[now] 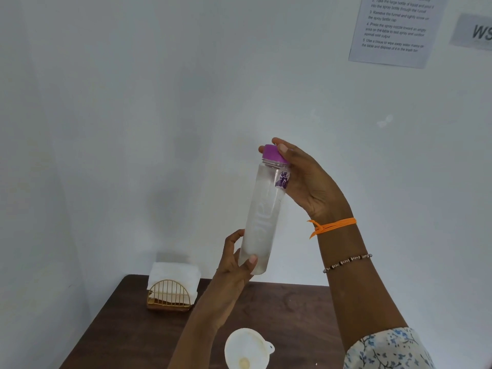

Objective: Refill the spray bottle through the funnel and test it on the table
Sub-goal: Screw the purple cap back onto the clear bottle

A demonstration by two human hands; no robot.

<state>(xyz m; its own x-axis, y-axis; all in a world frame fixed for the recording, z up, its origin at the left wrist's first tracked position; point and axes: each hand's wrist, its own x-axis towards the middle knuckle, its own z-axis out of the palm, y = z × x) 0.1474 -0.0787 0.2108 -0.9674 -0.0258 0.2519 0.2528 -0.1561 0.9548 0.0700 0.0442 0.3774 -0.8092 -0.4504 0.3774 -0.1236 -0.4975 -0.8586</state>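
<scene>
**Observer:** You hold a clear bottle [262, 214] up in front of the white wall, above the counter [292, 302], nearly upright with its top leaning a little to your right. Your left hand [234, 258] grips it near the base: thumb across the front, fingers curled round the far side. Your right hand [300, 179] is at the top, thumb and fingertips pinching the purple cap [274, 154].

**Recorder:** Contents of the bottle?

**Observer:** Clear liquid, looks mostly full. There is a purple label just under the neck and pale raised lettering down the side; I cannot read either. The cap sits on the neck; whether it is tight or loose, I cannot tell.

**Recorder:** And the funnel?

**Observer:** A white funnel [249, 348] shows at the bottom edge of the view, below your left forearm, mouth up, with a small tab on its rim to your right. What it stands in is out of view. No spray bottle is visible.

**Recorder:** Other items?

**Observer:** A gold wire holder [169, 296] with white napkins [174, 271] stands at the counter's far left corner, against the wall. A printed instruction sheet [394, 30] is stuck on the wall, upper right. On your right wrist: an orange thread [332, 226] and a beaded bracelet [347, 262], with a floral sleeve [388, 350] lower down.
</scene>
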